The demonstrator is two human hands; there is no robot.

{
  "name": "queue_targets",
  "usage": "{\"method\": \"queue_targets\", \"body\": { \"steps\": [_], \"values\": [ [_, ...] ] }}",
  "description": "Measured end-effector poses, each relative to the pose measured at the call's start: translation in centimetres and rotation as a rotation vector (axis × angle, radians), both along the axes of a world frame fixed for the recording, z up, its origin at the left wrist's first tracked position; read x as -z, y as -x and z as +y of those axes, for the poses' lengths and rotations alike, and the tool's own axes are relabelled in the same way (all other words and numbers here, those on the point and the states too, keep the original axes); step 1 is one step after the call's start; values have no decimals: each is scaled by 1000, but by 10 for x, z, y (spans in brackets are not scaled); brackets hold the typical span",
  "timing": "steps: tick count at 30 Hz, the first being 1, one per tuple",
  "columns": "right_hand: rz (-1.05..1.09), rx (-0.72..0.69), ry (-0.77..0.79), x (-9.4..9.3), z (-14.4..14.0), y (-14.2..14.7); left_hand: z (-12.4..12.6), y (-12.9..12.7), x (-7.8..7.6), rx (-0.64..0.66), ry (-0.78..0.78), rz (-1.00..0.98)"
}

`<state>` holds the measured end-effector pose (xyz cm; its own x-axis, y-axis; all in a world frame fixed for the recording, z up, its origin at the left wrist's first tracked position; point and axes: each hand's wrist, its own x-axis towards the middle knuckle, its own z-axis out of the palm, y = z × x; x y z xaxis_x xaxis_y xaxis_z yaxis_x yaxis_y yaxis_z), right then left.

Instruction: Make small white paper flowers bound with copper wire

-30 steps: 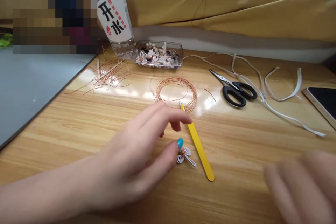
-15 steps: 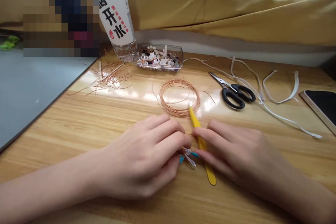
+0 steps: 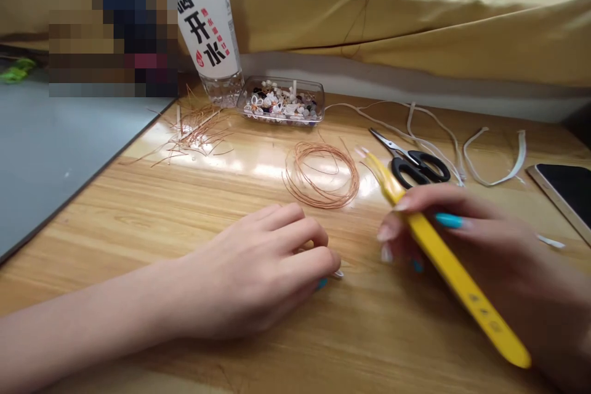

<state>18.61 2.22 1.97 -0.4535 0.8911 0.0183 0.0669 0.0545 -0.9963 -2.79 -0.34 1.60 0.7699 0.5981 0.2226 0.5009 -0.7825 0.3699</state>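
Observation:
My left hand [image 3: 277, 271] rests low over the wooden table, fingers curled and closed on a small white looped piece [image 3: 339, 273]. Only a tip of that piece shows past the fingers; the rest is hidden beneath them. To the right, my right hand [image 3: 462, 240] is raised and closed around yellow tweezers [image 3: 457, 280], slightly blurred. Their narrow tips point up and away to the left, near the scissors [image 3: 415, 163]. Just beyond both hands lies a coil of copper wire [image 3: 323, 175] on the table.
Behind the coil stands a clear tray [image 3: 281, 118] of beads and white loops, beside a water bottle [image 3: 210, 31]. Loose copper wire clippings [image 3: 196, 135] lie left. White cord [image 3: 494, 183] and a phone [image 3: 563, 191] are at right. A grey mat [image 3: 69, 154] covers the left.
My right hand has moved up and right, away from my left hand, lifting the tweezers off the table. My left hand stays nearly in place, now covering more of the white piece.

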Motion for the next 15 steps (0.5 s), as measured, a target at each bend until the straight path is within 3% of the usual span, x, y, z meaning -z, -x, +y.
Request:
{"method": "queue_targets", "body": {
  "steps": [2, 6, 10, 13, 15],
  "values": [
    [136, 72, 71, 0, 3, 0, 0, 1, 0, 10, 1, 2],
    [199, 204, 130, -3, 6, 3, 1, 3, 2, 20, -6, 0],
    [205, 141, 162, -2, 4, 4, 2, 5, 3, 39, -30, -2],
    [20, 38, 217, 0, -3, 6, 2, 5, 2, 48, -40, 4],
    [-93, 40, 277, 0, -9, 9, 2, 5, 1, 48, -43, 5]
  ]
}}
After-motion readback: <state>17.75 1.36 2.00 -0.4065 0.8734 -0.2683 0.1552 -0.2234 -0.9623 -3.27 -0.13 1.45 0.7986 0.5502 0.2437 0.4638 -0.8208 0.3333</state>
